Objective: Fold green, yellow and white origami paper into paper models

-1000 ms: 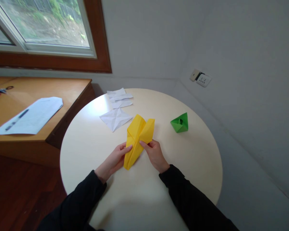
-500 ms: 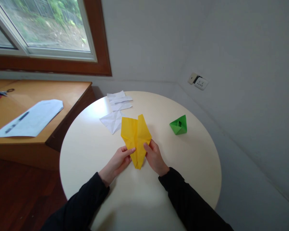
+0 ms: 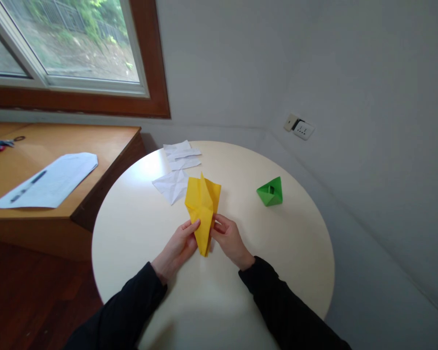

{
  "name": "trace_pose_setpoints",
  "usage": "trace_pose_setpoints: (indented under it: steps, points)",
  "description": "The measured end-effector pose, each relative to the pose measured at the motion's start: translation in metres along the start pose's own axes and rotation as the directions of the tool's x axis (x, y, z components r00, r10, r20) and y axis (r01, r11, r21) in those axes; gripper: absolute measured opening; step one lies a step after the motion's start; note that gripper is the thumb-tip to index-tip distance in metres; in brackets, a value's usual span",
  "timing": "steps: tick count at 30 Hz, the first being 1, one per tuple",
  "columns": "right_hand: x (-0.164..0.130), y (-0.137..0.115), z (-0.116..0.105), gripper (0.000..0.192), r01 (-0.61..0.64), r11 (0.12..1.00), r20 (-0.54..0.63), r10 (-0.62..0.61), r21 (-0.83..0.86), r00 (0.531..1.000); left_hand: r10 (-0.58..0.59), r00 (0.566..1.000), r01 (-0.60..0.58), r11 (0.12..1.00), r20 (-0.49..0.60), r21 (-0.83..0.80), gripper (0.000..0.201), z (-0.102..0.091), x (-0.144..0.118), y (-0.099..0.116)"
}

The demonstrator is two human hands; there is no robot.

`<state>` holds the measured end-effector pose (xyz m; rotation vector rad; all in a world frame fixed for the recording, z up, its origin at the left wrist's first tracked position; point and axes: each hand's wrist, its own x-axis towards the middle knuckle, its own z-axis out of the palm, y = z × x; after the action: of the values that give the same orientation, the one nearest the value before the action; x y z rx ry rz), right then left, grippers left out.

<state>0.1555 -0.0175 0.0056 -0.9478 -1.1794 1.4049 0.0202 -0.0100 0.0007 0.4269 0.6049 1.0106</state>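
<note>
Apparently I'm in a folding step: on my remote view, the left hand [image 3: 178, 246] pinches the yellow paper [image 3: 200, 204] between thumb and fingers, and the right hand's [image 3: 231, 239] fingers grasp its opposite edge. It sits over the desk [image 3: 295, 238]. Next, I judge, calls for steadying left, aligning and creasing layers right.

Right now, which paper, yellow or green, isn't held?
The green folded paper, resting on the round table; the yellow paper is held by the left hand and right hand.
</note>
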Motion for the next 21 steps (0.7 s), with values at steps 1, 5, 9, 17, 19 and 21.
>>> trace_pose_setpoints:
  steps: [1,5,9,17,19,21]
  points:
    - [0.0,-0.001,-0.002,0.026,0.039,0.998,-0.012,-0.04,-0.052,0.999,0.013,1.0,-0.013,1.0,-0.015,-0.005,0.012,0.0,0.001,0.001]
    - [-0.002,-0.013,-0.013,0.021,0.276,0.846,0.002,-0.309,-0.456,0.951,-0.004,0.995,-0.004,0.996,-0.095,-0.09,0.012,-0.002,0.002,0.006]
    - [-0.005,-0.025,-0.021,0.032,0.398,0.621,0.182,-0.383,-0.675,0.906,-0.073,0.997,0.079,0.977,0.04,-0.199,0.02,0.001,-0.003,0.013]
    - [-0.005,-0.017,-0.014,0.05,0.482,0.502,0.403,-0.265,-0.718,0.876,-0.081,0.984,0.118,0.964,0.159,-0.237,0.028,0.003,-0.007,0.015]
    - [-0.005,-0.017,-0.014,0.044,0.488,0.428,0.421,-0.247,-0.761,0.873,-0.078,0.983,0.119,0.96,0.164,-0.253,0.028,0.003,-0.006,0.017]
    - [-0.005,-0.019,-0.017,0.035,0.496,0.315,0.45,-0.21,-0.809,0.868,-0.07,0.988,0.105,0.96,0.141,-0.258,0.031,0.002,-0.006,0.022]
